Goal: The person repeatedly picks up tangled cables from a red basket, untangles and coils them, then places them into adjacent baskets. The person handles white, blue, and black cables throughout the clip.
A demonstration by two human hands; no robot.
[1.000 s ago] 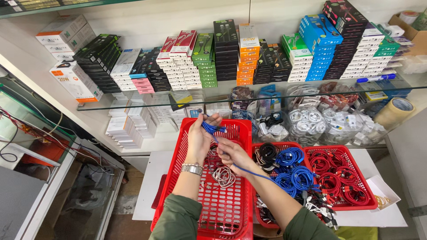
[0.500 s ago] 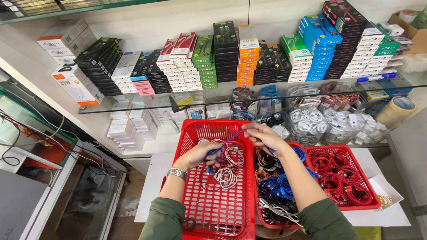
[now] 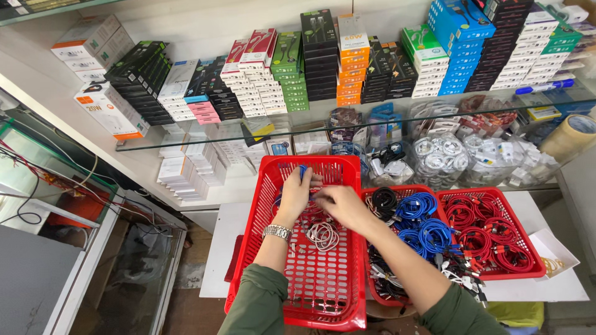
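In the head view, a person is leaning over a big red plastic basket with holes (image 3: 298, 273) in the lower middle of the frame. The left hand (image 3: 297, 192), with a shiny metal wristwatch (image 3: 277, 232) on its wrist, is reaching into the far end of the basket. Its fingers are curling around a thin blue cable (image 3: 302, 172) and are pinching it. The right hand (image 3: 338, 203) is sitting just beside the left one, touching it. Its fingers are bending down over the same cable, but it is hard to tell how tight they are holding.

A small coil of white cable (image 3: 323, 236) is lying in the basket just below both hands. To the right, a second red basket (image 3: 372, 285) is holding black and blue coiled cables (image 3: 422, 226). Further right, a third red basket (image 3: 528, 260) is holding red coiled cables (image 3: 490, 229).

A glass shelf (image 3: 205, 139) with stacks of small coloured boxes (image 3: 347, 62) is running across the top of the frame.

To wind the cable well, it looks best to keep the loops even and hold the end firmly, so it is not slipping or tangling with the white coil.
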